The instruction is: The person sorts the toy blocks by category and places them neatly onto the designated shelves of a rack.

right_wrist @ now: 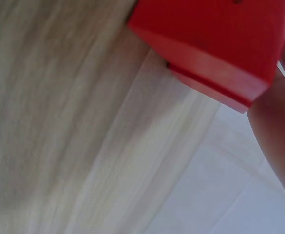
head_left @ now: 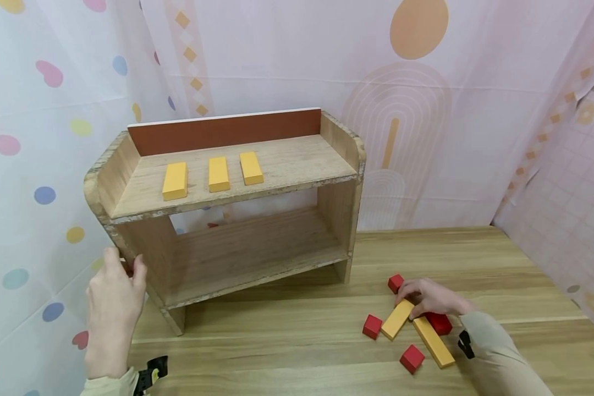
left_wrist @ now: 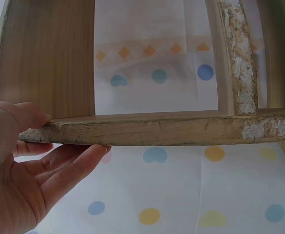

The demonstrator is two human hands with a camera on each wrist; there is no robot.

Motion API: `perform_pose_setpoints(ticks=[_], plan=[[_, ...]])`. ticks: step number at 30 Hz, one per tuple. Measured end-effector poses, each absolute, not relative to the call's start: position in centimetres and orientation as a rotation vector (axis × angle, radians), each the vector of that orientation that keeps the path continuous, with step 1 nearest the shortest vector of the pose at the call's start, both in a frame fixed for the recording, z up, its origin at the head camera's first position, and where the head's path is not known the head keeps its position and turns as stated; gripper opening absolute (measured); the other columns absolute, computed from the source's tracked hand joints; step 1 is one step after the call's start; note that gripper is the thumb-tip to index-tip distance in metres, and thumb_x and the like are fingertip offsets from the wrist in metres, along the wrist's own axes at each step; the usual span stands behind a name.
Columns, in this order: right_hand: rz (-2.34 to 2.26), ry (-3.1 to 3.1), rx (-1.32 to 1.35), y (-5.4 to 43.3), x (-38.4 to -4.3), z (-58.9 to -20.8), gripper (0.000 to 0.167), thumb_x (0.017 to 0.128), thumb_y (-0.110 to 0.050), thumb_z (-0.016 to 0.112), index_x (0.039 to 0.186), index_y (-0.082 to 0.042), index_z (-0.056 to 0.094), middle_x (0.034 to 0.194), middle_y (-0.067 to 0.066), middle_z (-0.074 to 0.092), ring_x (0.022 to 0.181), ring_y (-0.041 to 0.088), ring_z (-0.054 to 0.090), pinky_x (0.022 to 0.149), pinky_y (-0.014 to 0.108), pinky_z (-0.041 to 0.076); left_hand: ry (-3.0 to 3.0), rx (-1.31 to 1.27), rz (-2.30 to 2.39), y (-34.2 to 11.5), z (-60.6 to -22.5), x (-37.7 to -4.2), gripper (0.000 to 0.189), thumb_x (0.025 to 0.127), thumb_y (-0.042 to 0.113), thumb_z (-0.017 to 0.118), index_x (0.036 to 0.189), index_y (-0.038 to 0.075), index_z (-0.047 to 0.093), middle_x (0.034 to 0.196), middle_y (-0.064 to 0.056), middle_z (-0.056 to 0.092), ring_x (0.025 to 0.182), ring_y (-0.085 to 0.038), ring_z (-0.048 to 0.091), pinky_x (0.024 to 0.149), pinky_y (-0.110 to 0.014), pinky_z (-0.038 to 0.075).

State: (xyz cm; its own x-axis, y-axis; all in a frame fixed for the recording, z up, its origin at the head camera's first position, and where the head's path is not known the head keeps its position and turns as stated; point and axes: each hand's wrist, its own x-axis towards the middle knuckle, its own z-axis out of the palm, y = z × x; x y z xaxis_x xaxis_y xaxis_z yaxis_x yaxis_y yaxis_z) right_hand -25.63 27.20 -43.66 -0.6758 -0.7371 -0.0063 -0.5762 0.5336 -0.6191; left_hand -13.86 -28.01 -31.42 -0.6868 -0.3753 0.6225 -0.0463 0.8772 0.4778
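Note:
A small two-tier wooden shelf (head_left: 257, 247) stands on the table. My left hand (head_left: 115, 308) grips the front edge of its left side panel, with the thumb (left_wrist: 28, 116) on the inner face and the fingers (left_wrist: 71, 170) on the outer face in the left wrist view. To the right of the shelf, my right hand (head_left: 438, 297) pinches the far end of a yellow block (head_left: 396, 322) between thumb and fingers. Another yellow block (head_left: 434, 345) lies beside it, nearer the wrist. A red block (right_wrist: 215, 34) looms large in the right wrist view, close by that hand.
Three yellow blocks (head_left: 219, 173) are spaced along the shelf's top board. Red cubes (head_left: 372, 326) lie around the yellow blocks on the wooden table (head_left: 277, 352), one (head_left: 412, 358) near the front, another (head_left: 395, 283) by the right fingertips. A patterned curtain (head_left: 277, 49) hangs behind.

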Motion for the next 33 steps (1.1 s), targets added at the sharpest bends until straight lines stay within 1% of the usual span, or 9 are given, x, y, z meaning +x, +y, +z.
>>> perform_pose_setpoints(ticks=[4, 10, 13, 16, 21, 25, 28, 33], plan=[[-0.918, 2.465, -1.065, 27.3, -25.5, -43.5, 0.026, 0.077, -0.015, 0.076, 0.102, -0.010, 0.070, 0.107, 0.009, 0.063, 0.098, 0.003, 0.058, 0.085, 0.027, 0.053, -2.281, 0.297, -0.554, -28.0, -31.4, -13.8, 0.025, 0.095, 0.014, 0.050, 0.104, -0.009, 0.043, 0.080, -0.034, 0.058, 0.058, -0.047, 0.056, 0.047, -0.053, 0.043], [-0.930, 2.484, -1.020, 27.5, -25.4, -43.1, 0.027, 0.076, -0.019, 0.076, 0.102, -0.013, 0.071, 0.110, 0.008, 0.063, 0.102, 0.005, 0.057, 0.087, 0.024, 0.050, -2.274, 0.289, -0.546, -27.9, -31.4, -13.8, 0.024, 0.095, 0.013, 0.049, 0.103, -0.009, 0.044, 0.080, -0.034, 0.059, 0.057, -0.047, 0.056, 0.046, -0.051, 0.042], [-0.939, 2.501, -1.023, 27.6, -25.3, -42.9, 0.026, 0.076, -0.019, 0.076, 0.102, -0.015, 0.071, 0.110, 0.009, 0.063, 0.103, 0.003, 0.056, 0.088, 0.027, 0.050, -2.271, 0.290, -0.543, -27.9, -31.3, -13.7, 0.024, 0.095, 0.013, 0.049, 0.103, -0.009, 0.044, 0.080, -0.034, 0.059, 0.058, -0.048, 0.056, 0.045, -0.050, 0.042], [-0.951, 2.511, -1.010, 27.7, -25.3, -42.7, 0.028, 0.077, -0.017, 0.076, 0.104, -0.014, 0.070, 0.112, 0.010, 0.063, 0.103, 0.001, 0.054, 0.089, 0.028, 0.050, -2.273, 0.293, -0.544, -27.9, -31.3, -13.6, 0.024, 0.095, 0.013, 0.049, 0.103, -0.009, 0.044, 0.080, -0.034, 0.059, 0.059, -0.048, 0.057, 0.046, -0.051, 0.043], [-0.971, 2.515, -0.990, 27.8, -25.4, -42.4, 0.030, 0.079, -0.019, 0.074, 0.108, -0.011, 0.068, 0.112, 0.007, 0.063, 0.102, 0.000, 0.056, 0.090, 0.028, 0.050, -2.276, 0.295, -0.548, -27.8, -31.3, -13.6, 0.025, 0.095, 0.014, 0.049, 0.104, -0.009, 0.044, 0.080, -0.035, 0.059, 0.059, -0.049, 0.057, 0.047, -0.052, 0.043], [-0.982, 2.539, -1.040, 27.7, -25.5, -42.1, 0.031, 0.080, -0.021, 0.073, 0.109, -0.011, 0.067, 0.111, 0.007, 0.063, 0.103, -0.001, 0.055, 0.091, 0.030, 0.050, -2.281, 0.300, -0.546, -27.9, -31.4, -13.6, 0.025, 0.095, 0.014, 0.049, 0.104, -0.009, 0.044, 0.080, -0.034, 0.059, 0.059, -0.048, 0.057, 0.045, -0.050, 0.044], [-1.006, 2.557, -1.069, 27.5, -25.5, -41.7, 0.029, 0.081, -0.020, 0.073, 0.109, -0.013, 0.067, 0.111, 0.006, 0.062, 0.102, -0.002, 0.053, 0.090, 0.027, 0.049, -2.291, 0.306, -0.546, -27.9, -31.4, -13.6, 0.025, 0.095, 0.014, 0.049, 0.104, -0.009, 0.044, 0.080, -0.034, 0.058, 0.058, -0.046, 0.057, 0.044, -0.048, 0.044], [-1.079, 2.586, -1.170, 27.1, -25.5, -41.0, 0.029, 0.082, -0.014, 0.073, 0.110, -0.010, 0.066, 0.107, 0.006, 0.062, 0.097, -0.001, 0.053, 0.088, 0.025, 0.048, -2.299, 0.317, -0.549, -27.9, -31.2, -13.7, 0.025, 0.095, 0.015, 0.049, 0.105, -0.008, 0.044, 0.081, -0.033, 0.058, 0.060, -0.047, 0.057, 0.046, -0.049, 0.044]])
